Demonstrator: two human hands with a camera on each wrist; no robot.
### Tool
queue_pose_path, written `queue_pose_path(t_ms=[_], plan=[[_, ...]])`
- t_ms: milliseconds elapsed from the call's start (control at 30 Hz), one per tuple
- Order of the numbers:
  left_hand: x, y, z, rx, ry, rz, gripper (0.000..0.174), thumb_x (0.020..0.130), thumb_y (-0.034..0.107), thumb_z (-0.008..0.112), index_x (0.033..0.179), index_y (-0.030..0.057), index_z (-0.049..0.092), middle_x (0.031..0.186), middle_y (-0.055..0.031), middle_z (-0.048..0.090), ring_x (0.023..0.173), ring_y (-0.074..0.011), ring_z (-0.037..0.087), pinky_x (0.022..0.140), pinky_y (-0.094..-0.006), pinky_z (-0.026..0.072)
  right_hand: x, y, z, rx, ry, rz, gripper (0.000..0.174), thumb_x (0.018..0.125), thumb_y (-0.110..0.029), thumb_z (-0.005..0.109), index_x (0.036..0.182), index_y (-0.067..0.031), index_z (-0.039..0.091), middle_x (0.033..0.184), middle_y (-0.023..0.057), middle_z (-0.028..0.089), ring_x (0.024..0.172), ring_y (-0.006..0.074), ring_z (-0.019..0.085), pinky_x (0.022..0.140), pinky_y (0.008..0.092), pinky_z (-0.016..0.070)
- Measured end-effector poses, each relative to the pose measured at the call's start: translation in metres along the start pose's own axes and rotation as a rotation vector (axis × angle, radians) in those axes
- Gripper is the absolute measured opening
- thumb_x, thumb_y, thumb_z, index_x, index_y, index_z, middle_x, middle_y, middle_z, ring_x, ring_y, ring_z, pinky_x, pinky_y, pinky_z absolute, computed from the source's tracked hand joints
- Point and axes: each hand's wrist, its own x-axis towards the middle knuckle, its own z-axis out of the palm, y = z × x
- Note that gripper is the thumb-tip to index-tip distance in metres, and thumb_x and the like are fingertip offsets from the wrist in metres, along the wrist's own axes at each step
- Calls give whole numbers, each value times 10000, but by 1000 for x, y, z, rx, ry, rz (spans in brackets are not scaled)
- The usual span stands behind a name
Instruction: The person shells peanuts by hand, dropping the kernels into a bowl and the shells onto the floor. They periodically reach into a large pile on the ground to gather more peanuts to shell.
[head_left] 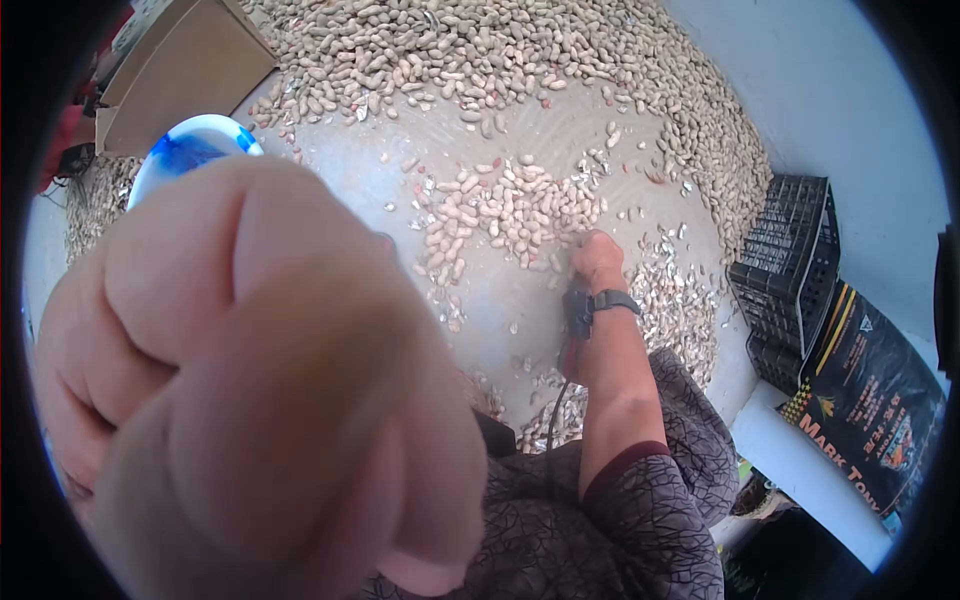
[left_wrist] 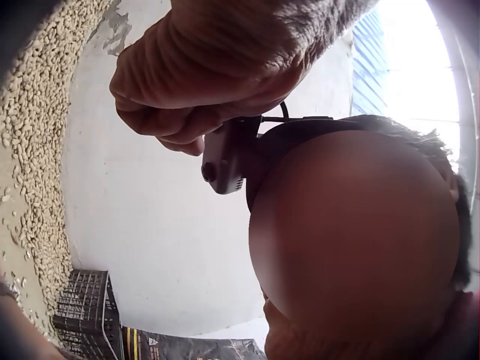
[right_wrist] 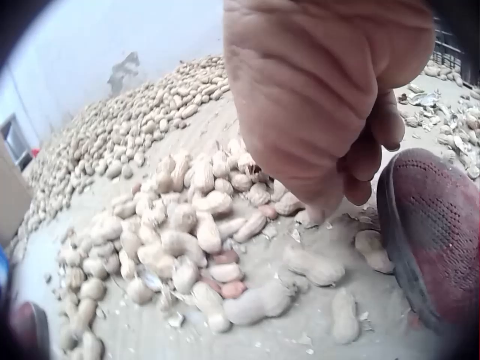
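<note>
My left hand point(head_left: 270, 370) is raised close in front of the head camera, its fingers curled in and blurred. In the left wrist view, that hand point(left_wrist: 217, 67) overlaps the top of the small dark camera point(left_wrist: 225, 157) on the headband; nothing else shows in its fingers. My right hand point(head_left: 600, 258), wearing a wrist strap point(head_left: 612, 300), is low at the near right edge of a small heap of unshelled peanuts point(head_left: 510, 210). Its fingers point(right_wrist: 358, 161) are curled, with fingertips right at the peanuts, and no peanut is visible inside them.
A large bank of peanuts point(head_left: 450, 45) lies along the wall. Empty shells point(head_left: 675, 300) litter the floor on the right, near a black crate point(head_left: 785, 270) and a black printed bag point(head_left: 870, 400). A cardboard box point(head_left: 190, 70) and blue-white basin point(head_left: 190, 145) stand left. A reddish shoe point(right_wrist: 435, 232) is close by.
</note>
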Motion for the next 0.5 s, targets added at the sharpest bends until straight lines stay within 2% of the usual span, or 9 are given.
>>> queue_pose_path(t_ms=[33, 100, 133, 200, 333, 400, 500], plan=[[-1, -1, 4, 2, 5, 4, 320, 913, 296, 385, 716, 44, 383, 496, -51, 479, 329, -29, 349, 334, -124, 270, 0, 1, 3, 0, 5, -4, 215, 674, -167, 548, 830, -72, 660, 864, 154, 624, 860, 254, 609, 753, 325, 466], [-2, -8, 14, -602, 220, -25, 308, 907, 275, 410, 721, 29, 398, 507, -79, 485, 336, -43, 369, 338, -126, 292, 1, 2, 10, -220, -31, -121, 196, 690, -145, 548, 831, -75, 663, 880, 141, 628, 856, 247, 611, 747, 335, 473], [-2, -10, 15, -601, 226, -22, 308, 907, 275, 410, 721, 29, 398, 507, -79, 485, 336, -43, 369, 338, -126, 292, 2, 2, 11, -222, -27, -127, 196, 690, -145, 548, 831, -75, 663, 880, 141, 628, 856, 247, 611, 747, 335, 473], [-3, -13, 16, -647, 245, 4, 307, 907, 262, 405, 722, 17, 404, 509, -111, 490, 335, -61, 384, 344, -139, 324, 4, -3, 14, -410, -95, -202, 197, 703, -129, 543, 850, -77, 664, 893, 122, 632, 878, 236, 607, 757, 333, 472], [-1, -20, 17, -687, 229, 54, 294, 903, 242, 410, 728, 5, 407, 523, -132, 505, 334, -75, 396, 355, -149, 342, 6, -11, 26, -432, -131, -237, 211, 711, -100, 529, 875, -76, 660, 929, 115, 628, 898, 226, 603, 765, 334, 470], [1, -22, 18, -725, 237, 83, 283, 898, 221, 410, 718, 3, 403, 530, -142, 513, 326, -78, 393, 355, -157, 343, 2, -11, 28, -358, -134, -249, 219, 711, -203, 538, 821, -57, 658, 896, 154, 623, 871, 266, 601, 761, 350, 466], [-2, -19, 17, -603, 277, 73, 277, 894, 216, 410, 712, 7, 405, 534, -146, 517, 322, -81, 390, 355, -162, 342, 7, -10, 27, -315, -147, -151, 245, 698, -216, 544, 851, -60, 655, 909, 156, 619, 878, 262, 599, 770, 352, 462]])
